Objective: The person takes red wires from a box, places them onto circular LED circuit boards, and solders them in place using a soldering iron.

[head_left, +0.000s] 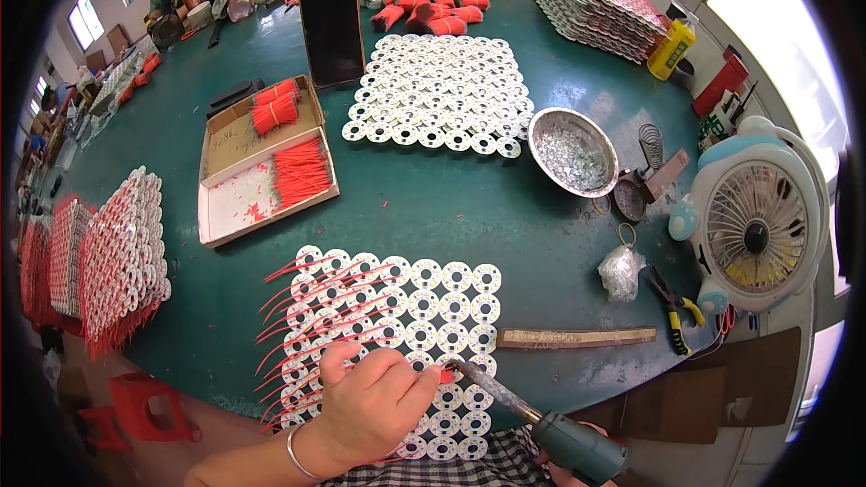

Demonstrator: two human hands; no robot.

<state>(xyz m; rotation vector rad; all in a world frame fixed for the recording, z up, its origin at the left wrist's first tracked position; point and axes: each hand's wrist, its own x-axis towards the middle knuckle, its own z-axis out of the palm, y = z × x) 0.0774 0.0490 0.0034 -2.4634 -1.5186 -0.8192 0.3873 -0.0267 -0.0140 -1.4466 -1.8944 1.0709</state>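
Observation:
My left hand is pinched over a sheet of round white circuit boards at the near edge of the table. Short red wire ends show at its fingertips. Mostly hidden at the lower edge, my right hand grips a soldering iron with a green handle. The iron's tip meets the board beside my left fingertips. Thin red wires lie across the sheet's left columns and stick out past its left side.
A cardboard box holds bundled red wires. Behind stand a propped phone, another board sheet and a metal bowl. To the right are pliers, a flat strip and a fan. Wired board stacks stand left.

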